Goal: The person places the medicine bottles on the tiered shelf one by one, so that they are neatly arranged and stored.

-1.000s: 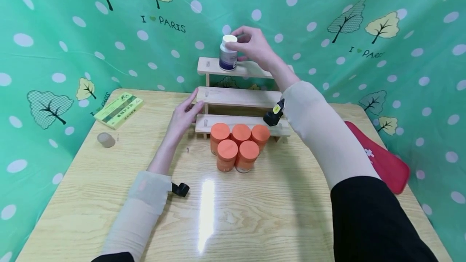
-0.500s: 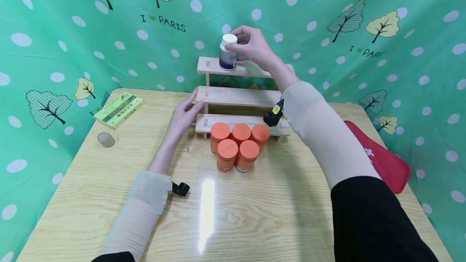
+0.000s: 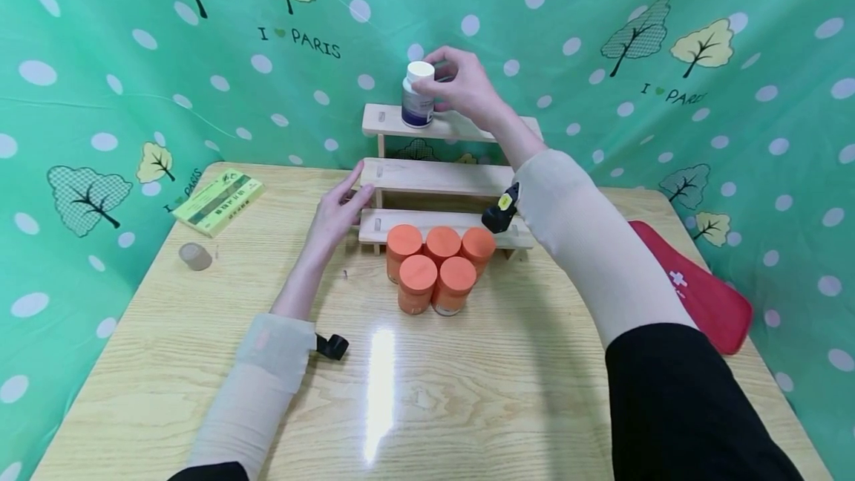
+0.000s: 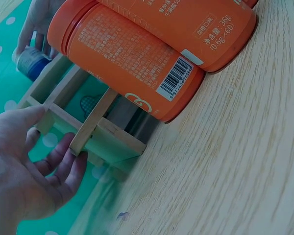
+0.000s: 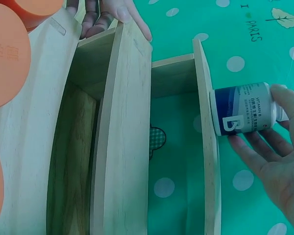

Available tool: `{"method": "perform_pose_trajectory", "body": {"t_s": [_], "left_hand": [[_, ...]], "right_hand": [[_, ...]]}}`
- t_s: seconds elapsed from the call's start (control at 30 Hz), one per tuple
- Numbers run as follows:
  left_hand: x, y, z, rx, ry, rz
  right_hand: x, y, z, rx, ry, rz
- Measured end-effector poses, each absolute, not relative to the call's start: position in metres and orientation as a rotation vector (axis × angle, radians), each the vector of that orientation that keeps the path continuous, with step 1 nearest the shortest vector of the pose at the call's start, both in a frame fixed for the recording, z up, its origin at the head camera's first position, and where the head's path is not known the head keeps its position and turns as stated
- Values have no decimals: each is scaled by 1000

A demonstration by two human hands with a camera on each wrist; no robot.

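Note:
A white and dark-blue vitamin bottle (image 3: 416,111) stands upright at the left part of the top shelf. My right hand (image 3: 464,87) holds it around the cap and upper body from the right; in the right wrist view the bottle's (image 5: 242,108) base meets the shelf board. A three-step wooden display rack (image 3: 441,177) stands at the back of the table. My left hand (image 3: 337,215) grips its left end, thumb and fingers at the lower steps, as the left wrist view shows the hand (image 4: 34,166) up close. Several orange bottles (image 3: 417,295) stand grouped before the bottom step.
A yellow-green box (image 3: 218,201) lies at the back left, with a small greyish cup-like object (image 3: 194,257) in front. On the right lies a red pouch (image 3: 701,295) with a white cross. A green patterned cloth (image 3: 374,21) hangs close behind the rack.
Almost nothing differs. The vitamin bottle and my right hand have shifted very slightly; the left hand stays on the rack.

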State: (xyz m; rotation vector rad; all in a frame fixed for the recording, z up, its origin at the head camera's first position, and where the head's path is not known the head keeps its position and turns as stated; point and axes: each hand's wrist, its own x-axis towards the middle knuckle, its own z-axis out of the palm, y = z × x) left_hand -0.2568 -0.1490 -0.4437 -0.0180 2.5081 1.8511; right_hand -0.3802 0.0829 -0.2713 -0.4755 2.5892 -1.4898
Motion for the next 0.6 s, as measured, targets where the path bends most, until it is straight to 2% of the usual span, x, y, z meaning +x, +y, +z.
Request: {"method": "perform_pose_trajectory", "body": {"t_s": [0.6], "left_hand": [[-256,-148,-442,-26,2506,1857]], "right_hand": [[-369,89,-266,-493,2610,-1499]]}}
